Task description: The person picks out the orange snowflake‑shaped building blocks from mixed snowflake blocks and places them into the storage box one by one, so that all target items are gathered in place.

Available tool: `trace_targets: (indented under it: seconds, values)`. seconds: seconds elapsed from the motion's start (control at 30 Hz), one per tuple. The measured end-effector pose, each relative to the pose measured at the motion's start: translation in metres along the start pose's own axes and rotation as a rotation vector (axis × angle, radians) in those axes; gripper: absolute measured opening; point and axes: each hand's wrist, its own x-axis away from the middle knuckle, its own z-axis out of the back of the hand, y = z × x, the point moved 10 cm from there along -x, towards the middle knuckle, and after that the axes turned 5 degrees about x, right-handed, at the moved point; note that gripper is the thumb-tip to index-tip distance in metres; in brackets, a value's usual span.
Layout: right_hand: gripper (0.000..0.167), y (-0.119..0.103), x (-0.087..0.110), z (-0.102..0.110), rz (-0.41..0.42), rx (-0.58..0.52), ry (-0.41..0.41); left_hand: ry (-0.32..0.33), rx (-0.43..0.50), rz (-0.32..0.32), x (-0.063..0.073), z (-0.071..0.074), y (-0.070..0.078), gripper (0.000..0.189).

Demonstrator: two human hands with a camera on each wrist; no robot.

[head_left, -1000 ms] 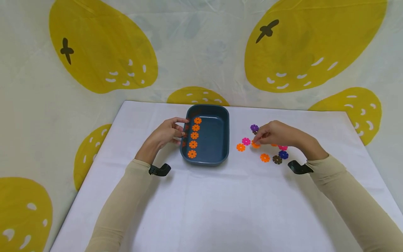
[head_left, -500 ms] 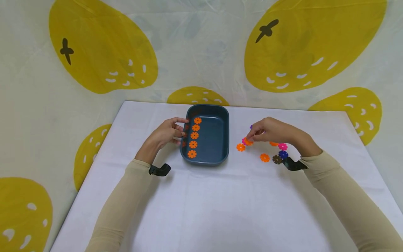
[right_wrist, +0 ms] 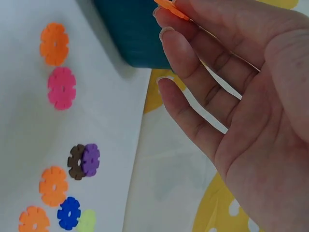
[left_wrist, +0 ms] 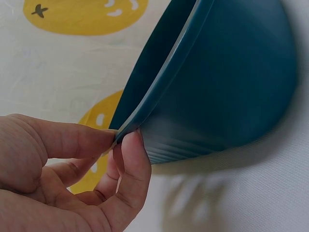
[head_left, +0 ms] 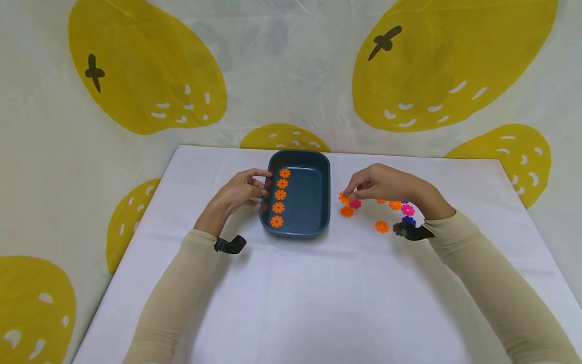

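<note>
My left hand [head_left: 238, 193] pinches the left rim of a dark teal plastic tub [head_left: 295, 235]; the left wrist view has its fingertips on either side of the tub's edge. Inside, a straight row of several orange snowflake discs [head_left: 280, 194] lies along the left wall. Between the thumb and fingers of my right hand [head_left: 386, 183] is another orange snowflake disc [right_wrist: 172, 8], lifted off the table just right of the tub. The other fingers of that hand are spread and slightly bent. Below the held disc lie a loose orange disc [head_left: 347, 212] and a pink disc [head_left: 355, 203].
More loose discs lie to the right: orange [head_left: 382, 227], pink [head_left: 407, 210], blue [right_wrist: 69, 213], purple [right_wrist: 91, 159], brown [right_wrist: 76, 162] and yellow-green [right_wrist: 87, 221]. Some are partly behind the right hand and wrist. A white cloth [head_left: 291, 298] covers the table; a lemon-print sheet [head_left: 291, 76] hangs behind.
My right hand has lifted the orange disc from among the loose ones and carried it leftward toward the tub. The left hand and the tub stay put.
</note>
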Motion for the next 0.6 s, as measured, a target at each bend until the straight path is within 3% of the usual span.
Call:
trace_targets:
  seconds: [0.3,0.6]
  values:
    - [0.023,-0.022,-0.016,-0.005,0.071,-0.011,-0.029,-0.009,0.005,0.0,0.0,-0.001,0.0,0.053]
    - [0.024,-0.033,-0.034,-0.014,0.074,-0.005,-0.076,-0.011,0.005,-0.003,0.0,0.0,0.0,0.053]
